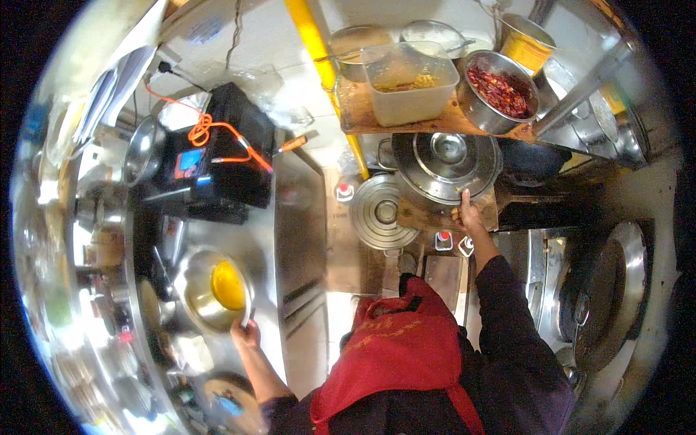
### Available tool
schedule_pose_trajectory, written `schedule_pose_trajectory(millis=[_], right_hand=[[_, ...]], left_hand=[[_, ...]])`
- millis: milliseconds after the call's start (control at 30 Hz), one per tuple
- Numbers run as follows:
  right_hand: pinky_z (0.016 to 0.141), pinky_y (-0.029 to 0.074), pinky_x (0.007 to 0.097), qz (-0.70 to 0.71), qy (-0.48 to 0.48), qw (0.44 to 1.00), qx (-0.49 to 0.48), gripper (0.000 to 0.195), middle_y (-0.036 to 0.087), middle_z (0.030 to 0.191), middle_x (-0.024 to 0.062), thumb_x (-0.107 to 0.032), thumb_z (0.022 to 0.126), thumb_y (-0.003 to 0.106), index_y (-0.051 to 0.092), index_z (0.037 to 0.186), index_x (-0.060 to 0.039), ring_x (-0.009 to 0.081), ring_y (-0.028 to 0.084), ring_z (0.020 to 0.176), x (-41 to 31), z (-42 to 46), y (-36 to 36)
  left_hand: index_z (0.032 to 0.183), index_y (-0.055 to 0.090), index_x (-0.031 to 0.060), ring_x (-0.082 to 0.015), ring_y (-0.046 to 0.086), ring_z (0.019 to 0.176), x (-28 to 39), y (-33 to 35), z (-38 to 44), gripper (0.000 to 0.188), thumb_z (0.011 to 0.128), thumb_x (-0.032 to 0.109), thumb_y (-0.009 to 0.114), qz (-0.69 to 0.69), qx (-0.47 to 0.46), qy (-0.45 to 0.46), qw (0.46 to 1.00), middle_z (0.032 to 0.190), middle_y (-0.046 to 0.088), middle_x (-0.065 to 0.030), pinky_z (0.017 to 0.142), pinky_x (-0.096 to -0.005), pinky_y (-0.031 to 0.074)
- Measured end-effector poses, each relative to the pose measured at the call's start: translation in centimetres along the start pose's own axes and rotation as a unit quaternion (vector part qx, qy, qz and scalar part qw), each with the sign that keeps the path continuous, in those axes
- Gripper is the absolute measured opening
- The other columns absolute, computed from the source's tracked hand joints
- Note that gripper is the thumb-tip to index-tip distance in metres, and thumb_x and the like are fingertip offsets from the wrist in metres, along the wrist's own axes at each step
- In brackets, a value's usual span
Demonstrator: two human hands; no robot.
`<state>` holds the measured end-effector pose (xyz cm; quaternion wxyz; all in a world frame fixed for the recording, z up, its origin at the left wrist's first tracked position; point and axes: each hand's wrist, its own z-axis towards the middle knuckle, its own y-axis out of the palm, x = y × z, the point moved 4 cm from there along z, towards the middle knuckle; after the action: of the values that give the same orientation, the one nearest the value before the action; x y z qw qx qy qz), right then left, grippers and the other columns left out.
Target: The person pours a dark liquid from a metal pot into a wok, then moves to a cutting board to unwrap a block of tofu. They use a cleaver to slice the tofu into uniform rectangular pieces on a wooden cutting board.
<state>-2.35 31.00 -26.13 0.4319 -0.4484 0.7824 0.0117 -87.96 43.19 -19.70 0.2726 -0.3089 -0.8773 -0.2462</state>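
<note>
My left hand [247,333] grips the rim of a steel bowl [204,312], tilted over the metal counter. A pool of yellow liquid [227,285] lies against one side of the bowl. On my right, a round metal lid [424,182] with a domed knob covers a pot, with a wooden board [413,215] beneath. My right hand [471,213] is at the lid's near edge, thumb on the rim and fingers curled below it. How far those fingers reach under the rim is hidden.
Above the pot, a wooden shelf [353,119] carries a plastic tub [408,103] and a steel pot of red chillies [500,95]. A yellow pipe [310,38] runs down the wall. An orange cable [223,126] lies over a black appliance [239,141]. A ridged metal lid [364,217] sits lower down.
</note>
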Motion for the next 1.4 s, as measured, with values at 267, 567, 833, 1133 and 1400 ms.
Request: schedule_pose_trajectory(millis=[267, 567, 833, 1133, 1400], right_hand=[[0.052, 0.049, 0.0350, 0.144, 0.118, 0.973, -0.133, 0.100, 0.062, 0.070, 0.0072, -0.096, 0.081, 0.034, 0.068, 0.095, -0.0035, 0.0185, 0.056, 0.054, 14.2, -3.5, 0.4], [0.058, 0.053, 0.0373, 0.102, 0.153, 0.959, -0.217, 0.077, 0.068, 0.079, 0.0111, -0.073, 0.099, 0.043, 0.067, 0.104, 0.0008, 0.0204, 0.061, 0.061, 17.5, -12.7, -2.2], [0.047, 0.043, 0.0327, 0.280, 0.105, 0.933, -0.202, 0.024, 0.061, 0.077, 0.0069, -0.028, 0.103, 0.061, 0.063, 0.103, -0.0040, 0.0142, 0.052, 0.054, 23.6, -11.8, -6.0], [0.048, 0.043, 0.0310, 0.237, 0.170, 0.891, -0.348, 0.020, 0.065, 0.083, 0.0047, -0.030, 0.105, 0.056, 0.062, 0.104, -0.0104, 0.0161, 0.057, 0.057, 26.3, -5.4, -7.7], [0.058, 0.049, 0.0328, -0.188, -0.146, 0.894, -0.381, 0.026, 0.067, 0.084, 0.0073, -0.028, 0.099, 0.067, 0.065, 0.098, -0.0021, 0.0174, 0.062, 0.068, 16.5, -3.6, -1.6]], left_hand=[[0.114, 0.064, 0.0073, -0.0198, 0.070, 0.089, -6.5, 9.0, -18.4, 0.029, 0.085, 0.012, 0.067, 0.184, -0.097, -0.132, 0.969, 0.109, 0.071, -0.0051, 0.060, -0.0295, 0.059], [0.142, 0.050, -0.0024, -0.0334, 0.066, 0.108, -22.5, 30.1, -22.6, 0.049, 0.099, 0.020, 0.056, 0.477, -0.291, -0.143, 0.817, 0.130, 0.062, -0.0211, 0.083, -0.0447, 0.059], [0.150, 0.042, 0.0034, -0.0374, 0.065, 0.110, -36.9, 46.0, -25.0, 0.062, 0.097, 0.025, 0.066, 0.485, -0.337, -0.237, 0.771, 0.151, 0.042, -0.0273, 0.085, -0.0453, 0.064], [0.123, 0.064, 0.0022, -0.0334, 0.071, 0.084, -46.2, 51.4, -25.4, 0.043, 0.096, 0.035, 0.068, 0.303, -0.483, -0.224, 0.790, 0.110, 0.070, -0.0205, 0.069, -0.0474, 0.062], [0.119, 0.067, 0.0014, -0.0345, 0.069, 0.096, -34.2, 33.0, -23.6, 0.034, 0.094, 0.025, 0.068, 0.445, -0.519, 0.294, 0.668, 0.107, 0.070, -0.0205, 0.084, -0.0431, 0.054]])
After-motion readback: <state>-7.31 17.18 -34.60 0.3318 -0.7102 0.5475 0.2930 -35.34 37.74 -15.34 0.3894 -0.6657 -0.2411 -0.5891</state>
